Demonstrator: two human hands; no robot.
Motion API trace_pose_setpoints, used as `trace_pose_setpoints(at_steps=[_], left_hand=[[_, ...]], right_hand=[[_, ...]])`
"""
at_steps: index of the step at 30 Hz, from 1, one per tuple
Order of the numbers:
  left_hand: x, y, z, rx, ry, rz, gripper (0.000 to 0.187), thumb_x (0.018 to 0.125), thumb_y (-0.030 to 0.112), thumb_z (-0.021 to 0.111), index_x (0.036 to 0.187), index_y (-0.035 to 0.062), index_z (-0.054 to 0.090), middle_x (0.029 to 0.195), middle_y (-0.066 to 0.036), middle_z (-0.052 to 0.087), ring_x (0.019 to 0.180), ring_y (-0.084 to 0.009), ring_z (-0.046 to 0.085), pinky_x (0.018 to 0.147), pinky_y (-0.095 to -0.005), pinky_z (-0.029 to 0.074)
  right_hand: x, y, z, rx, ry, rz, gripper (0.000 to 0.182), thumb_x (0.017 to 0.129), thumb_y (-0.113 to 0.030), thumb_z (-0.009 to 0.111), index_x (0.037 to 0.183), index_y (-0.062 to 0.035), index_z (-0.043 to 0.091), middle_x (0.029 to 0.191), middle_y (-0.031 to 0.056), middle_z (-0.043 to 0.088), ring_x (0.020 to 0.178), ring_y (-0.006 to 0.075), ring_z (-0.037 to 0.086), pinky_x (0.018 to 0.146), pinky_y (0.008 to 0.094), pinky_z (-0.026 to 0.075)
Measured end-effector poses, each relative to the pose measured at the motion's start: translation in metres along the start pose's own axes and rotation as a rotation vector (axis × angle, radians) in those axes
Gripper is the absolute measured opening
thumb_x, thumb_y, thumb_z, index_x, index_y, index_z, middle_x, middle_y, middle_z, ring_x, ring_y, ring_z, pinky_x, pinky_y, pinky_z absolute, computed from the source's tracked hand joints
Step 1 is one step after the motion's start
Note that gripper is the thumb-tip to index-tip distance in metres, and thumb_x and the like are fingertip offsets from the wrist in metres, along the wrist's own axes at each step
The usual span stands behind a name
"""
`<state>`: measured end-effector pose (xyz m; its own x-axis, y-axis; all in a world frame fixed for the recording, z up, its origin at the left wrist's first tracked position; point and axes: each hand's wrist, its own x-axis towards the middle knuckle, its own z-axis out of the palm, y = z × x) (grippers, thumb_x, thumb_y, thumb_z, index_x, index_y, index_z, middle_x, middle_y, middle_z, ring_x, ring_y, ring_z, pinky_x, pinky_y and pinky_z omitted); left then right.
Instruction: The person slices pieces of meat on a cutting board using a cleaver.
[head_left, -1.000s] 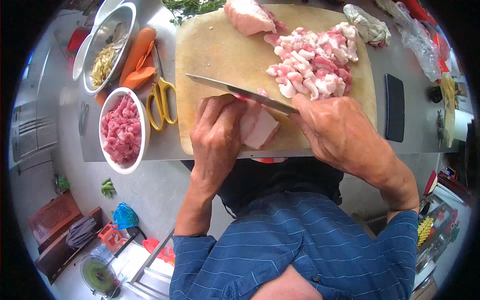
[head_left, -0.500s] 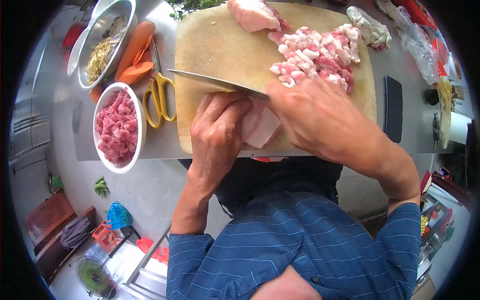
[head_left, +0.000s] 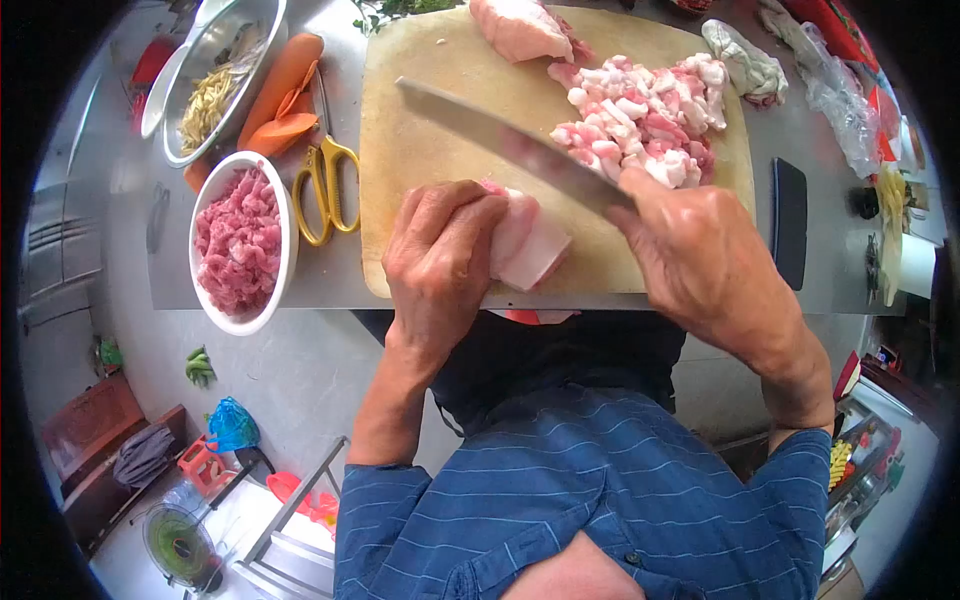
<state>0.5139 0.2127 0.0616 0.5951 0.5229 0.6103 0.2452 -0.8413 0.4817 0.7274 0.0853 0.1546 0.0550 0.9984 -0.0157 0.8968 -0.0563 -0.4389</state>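
Observation:
My left hand (head_left: 437,262) is closed on a pale slab of fatty pork (head_left: 530,245) near the front of the cutting board (head_left: 450,130). In my right hand (head_left: 700,250) is the handle of a large knife (head_left: 515,145), hidden by my fingers. Its blade slants up and left over the board, apart from the slab. Beyond my right hand lies a heap of diced pork (head_left: 650,110). A bigger raw piece of pork (head_left: 520,30) rests at the board's far edge.
Left of the board are yellow-handled scissors (head_left: 327,190), a white bowl (head_left: 290,240) of cut meat, carrots (head_left: 285,90) and a metal bowl (head_left: 275,60) holding pale strips. To the right lie a dark phone (head_left: 788,225), a cloth (head_left: 745,62) and a plastic bag (head_left: 840,100).
The knife has moved off the slab, rightward with my right hand, and its blade has turned to a steeper slant. My left hand stays on the slab.

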Motion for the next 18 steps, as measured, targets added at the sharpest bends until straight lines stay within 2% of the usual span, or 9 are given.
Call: trace_pose_setpoints(at_steps=[6, 13, 18], left_hand=[[0.000, 0.000, 0.000, 0.032, -0.018, 0.013, 0.022, 0.077, -0.005, 0.080, 0.099, 0.0010, 0.079, 0.102, -0.012, 0.075, 0.099, -0.0317, 0.072, 0.085, -0.0419, 0.061], [0.002, 0.002, -0.001, 0.008, -0.058, -0.020, 0.022, 0.080, -0.006, 0.078, 0.101, 0.0007, 0.078, 0.103, -0.012, 0.075, 0.101, -0.0318, 0.072, 0.087, -0.0424, 0.060], [0.003, 0.002, -0.002, 0.018, -0.059, -0.009, 0.022, 0.080, -0.005, 0.078, 0.101, 0.0012, 0.078, 0.103, -0.012, 0.075, 0.101, -0.0314, 0.072, 0.088, -0.0416, 0.060]], right_hand=[[0.004, -0.008, -0.002, -0.024, -0.053, -0.103, 0.012, 0.102, -0.006, 0.068, 0.108, 0.0012, 0.060, 0.077, 0.0245, 0.066, 0.077, 0.0458, 0.070, 0.065, 0.0544, 0.052], [-0.007, -0.007, -0.005, -0.086, -0.078, -0.071, 0.013, 0.103, -0.009, 0.066, 0.107, -0.0001, 0.058, 0.077, 0.0237, 0.067, 0.077, 0.0459, 0.070, 0.066, 0.0550, 0.052], [-0.029, -0.009, -0.028, -0.177, -0.228, 0.053, 0.014, 0.103, -0.010, 0.067, 0.109, -0.0005, 0.058, 0.079, 0.0229, 0.067, 0.079, 0.0457, 0.068, 0.070, 0.0553, 0.050]])
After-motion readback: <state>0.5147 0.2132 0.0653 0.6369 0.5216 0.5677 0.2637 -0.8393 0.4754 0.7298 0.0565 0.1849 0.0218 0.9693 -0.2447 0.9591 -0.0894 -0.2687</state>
